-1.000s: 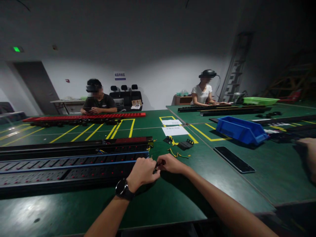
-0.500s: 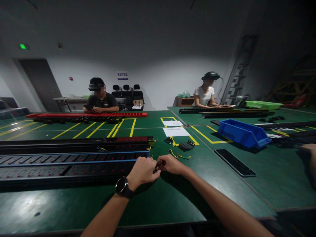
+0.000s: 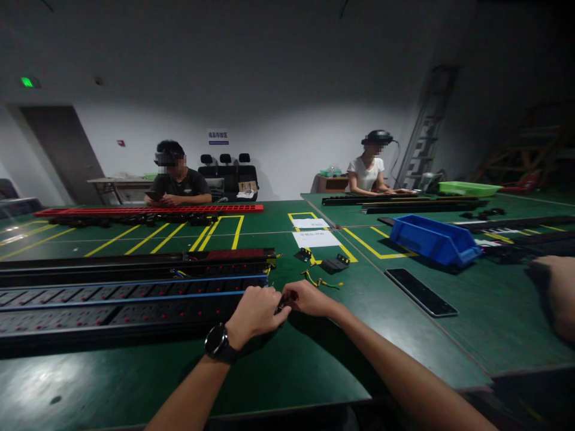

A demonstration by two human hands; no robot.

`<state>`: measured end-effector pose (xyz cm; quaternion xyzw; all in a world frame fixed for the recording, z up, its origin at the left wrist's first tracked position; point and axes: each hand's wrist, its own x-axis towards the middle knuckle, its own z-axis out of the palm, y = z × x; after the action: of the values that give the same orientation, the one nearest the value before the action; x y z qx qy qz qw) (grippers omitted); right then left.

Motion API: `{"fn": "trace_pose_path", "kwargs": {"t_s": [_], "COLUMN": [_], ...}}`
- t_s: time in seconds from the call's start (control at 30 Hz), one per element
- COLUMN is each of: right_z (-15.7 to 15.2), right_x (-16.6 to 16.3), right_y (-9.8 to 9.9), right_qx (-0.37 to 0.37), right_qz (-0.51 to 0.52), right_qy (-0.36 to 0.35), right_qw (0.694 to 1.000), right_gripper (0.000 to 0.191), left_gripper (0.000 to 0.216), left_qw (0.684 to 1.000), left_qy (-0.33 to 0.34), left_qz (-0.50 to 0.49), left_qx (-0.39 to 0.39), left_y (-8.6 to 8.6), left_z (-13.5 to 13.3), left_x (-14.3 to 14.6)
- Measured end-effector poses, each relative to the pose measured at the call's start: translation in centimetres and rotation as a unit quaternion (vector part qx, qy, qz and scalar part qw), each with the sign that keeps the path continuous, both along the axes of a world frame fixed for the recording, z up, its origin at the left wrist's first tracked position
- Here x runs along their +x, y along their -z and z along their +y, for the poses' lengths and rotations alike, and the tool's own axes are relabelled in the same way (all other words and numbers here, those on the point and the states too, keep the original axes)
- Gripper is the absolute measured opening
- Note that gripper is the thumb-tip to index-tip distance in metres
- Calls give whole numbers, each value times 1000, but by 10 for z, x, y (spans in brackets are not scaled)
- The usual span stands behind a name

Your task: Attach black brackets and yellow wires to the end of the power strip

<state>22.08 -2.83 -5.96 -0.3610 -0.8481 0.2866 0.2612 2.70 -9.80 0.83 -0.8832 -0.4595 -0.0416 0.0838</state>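
My left hand (image 3: pixel 255 314), with a black watch (image 3: pixel 216 340) on its wrist, is closed at the right end of the nearest power strip (image 3: pixel 179 312). My right hand (image 3: pixel 309 297) pinches right beside it, and the fingertips of both hands meet. Between them shows a bit of a small dark piece (image 3: pixel 281 303), mostly covered by the fingers. The strip is long and black with red switches; a second power strip (image 3: pixel 148 290) lies behind it between blue edges. Beyond my right hand lie short yellow-green wires (image 3: pixel 321 282) and black end pieces (image 3: pixel 335 263).
A phone (image 3: pixel 421 292) and a blue bin (image 3: pixel 433 242) are on the right. White papers (image 3: pixel 317 238) lie ahead. Two people sit across the table, near a red rail (image 3: pixel 148 211) and black rails (image 3: pixel 404 205). Another person's hand (image 3: pixel 557 293) reaches in at the right edge.
The view has turned slightly right, so the table's contents appear shifted left. Both my hands stay together at the strip's end, the fingers only slightly changed. The hand at the right edge shows more.
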Motion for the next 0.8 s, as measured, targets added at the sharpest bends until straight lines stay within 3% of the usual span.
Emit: {"fn": "trace_pose_path", "kwargs": {"t_s": [0.37, 0.53, 0.63, 0.73, 0.8], "right_z": [1, 9, 19, 26, 28], "right_x": [0, 11, 30, 52, 62], "right_y": [1, -15, -28, -35, -35], "right_qx": [15, -60, -12, 38, 58], "right_qz": [-13, 8, 30, -31, -105], "right_qy": [4, 15, 144, 308, 378], "right_qw": [1000, 998, 989, 950, 918], "right_gripper": [19, 25, 23, 19, 23], "left_gripper": [53, 50, 50, 51, 52], "left_qw": [999, 998, 996, 994, 992], "left_qy": [-45, -62, -71, -85, -93], "left_qz": [-1, -18, -42, -66, -77], "left_qx": [6, 12, 17, 23, 27], "left_y": [1, -6, -10, -11, -9], "left_z": [1, 2, 3, 6, 9], "left_x": [1, -2, -5, -7, -9]}}
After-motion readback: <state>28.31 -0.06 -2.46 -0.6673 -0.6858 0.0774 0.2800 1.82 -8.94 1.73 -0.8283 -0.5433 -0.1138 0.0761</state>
